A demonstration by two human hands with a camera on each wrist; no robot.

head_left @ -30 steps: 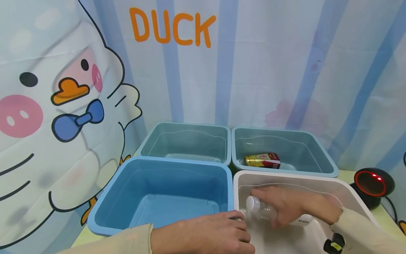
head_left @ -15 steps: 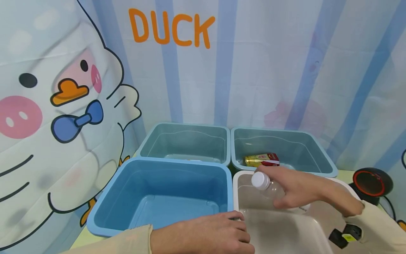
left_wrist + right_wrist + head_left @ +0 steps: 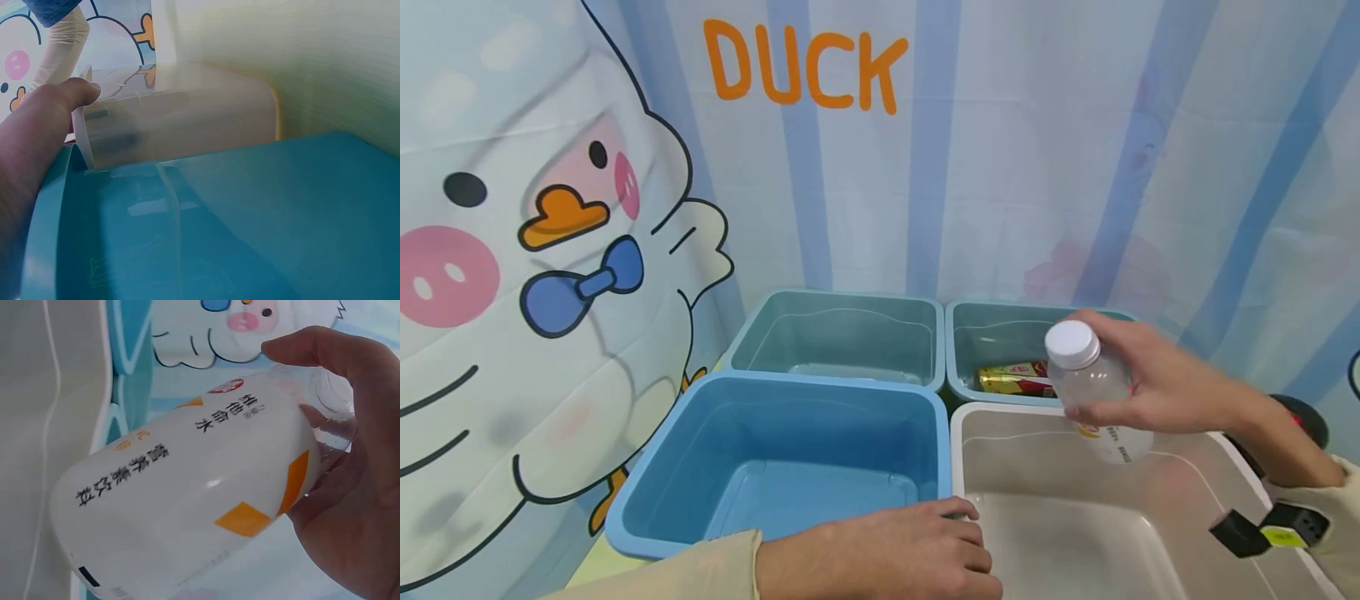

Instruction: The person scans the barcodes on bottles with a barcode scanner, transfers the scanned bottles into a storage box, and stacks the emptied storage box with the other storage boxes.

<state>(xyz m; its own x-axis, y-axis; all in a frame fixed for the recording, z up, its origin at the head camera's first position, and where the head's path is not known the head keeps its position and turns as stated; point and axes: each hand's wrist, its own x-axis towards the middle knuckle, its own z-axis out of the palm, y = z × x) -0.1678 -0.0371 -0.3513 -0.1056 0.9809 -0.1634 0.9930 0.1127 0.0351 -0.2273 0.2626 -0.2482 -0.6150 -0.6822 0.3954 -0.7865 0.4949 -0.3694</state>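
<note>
My right hand [image 3: 1180, 379] grips a clear plastic bottle [image 3: 1086, 379] around its upper part, thumb on one side and fingers on the other. The bottle has a white cap and tilts to the left, held above the far rim of the white tub [image 3: 1037, 458]. Its white label with orange patches and dark characters fills the right wrist view, where the bottle [image 3: 187, 487] slants down from the hand. My left hand [image 3: 887, 550] rests with relaxed fingers where the blue tub [image 3: 820, 417] meets the white one. In the left wrist view its thumb [image 3: 81, 92] lies near the white rim.
A red and yellow can [image 3: 1011, 379] lies in the back right teal tub [image 3: 1000, 343]. Another teal tub [image 3: 850, 333] stands at the back left. Beyond my right wrist is a round black device [image 3: 1303, 417], partly hidden. A duck-print curtain [image 3: 1037, 167] hangs behind.
My right hand has lifted the bottle out of the white tub, moving up and to the right, and the bottle is more upright. My left hand stays in place.
</note>
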